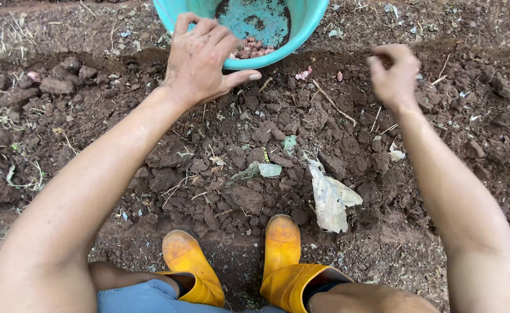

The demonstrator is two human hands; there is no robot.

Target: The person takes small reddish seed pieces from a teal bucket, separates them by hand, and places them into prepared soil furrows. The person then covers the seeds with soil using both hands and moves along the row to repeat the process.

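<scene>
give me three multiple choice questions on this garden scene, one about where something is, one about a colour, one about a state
1. Where does the left hand rest?
A. on the rim of the basin
B. on a boot
C. flat on the pale dry leaf

2. What colour are the boots?
A. black
B. yellow
C. green

3. How is the right hand held?
A. spread flat on the soil
B. fingers curled in, above the soil
C. gripping the basin rim

Answers:
1 A, its fingers hook over the teal basin's near rim.
2 B, both boots at the bottom of the view are yellow.
3 B, its fingers are bunched together over the soil, right of the basin; whether they hold anything is hidden.
</scene>
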